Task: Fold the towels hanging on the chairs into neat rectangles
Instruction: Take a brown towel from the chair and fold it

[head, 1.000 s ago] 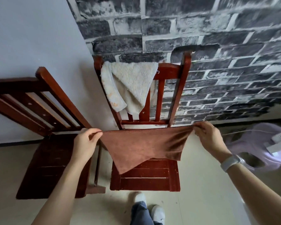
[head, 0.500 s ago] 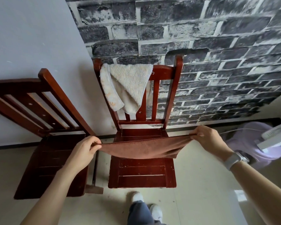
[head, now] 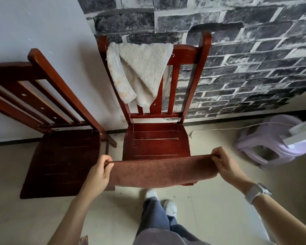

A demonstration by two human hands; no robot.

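A brown towel (head: 162, 171) is stretched level between my hands, just in front of the front edge of the middle chair's seat (head: 155, 138). My left hand (head: 99, 172) pinches its left end and my right hand (head: 226, 167) pinches its right end. The cloth hangs as a wide, short band, folded over. A cream towel (head: 140, 71) is draped unevenly over the top rail of the middle chair's back, with one pointed corner hanging down.
A second dark wooden chair (head: 60, 156) stands to the left, its back slanting left. A lilac plastic stool (head: 272, 144) with a white device on it sits at right. The brick-pattern wall is behind. My feet stand on the pale tiled floor below the towel.
Both hands have drawn the brown towel down and toward me, from over the seat to its front edge. The hanging triangular flap is gone; the cloth now forms an even band.
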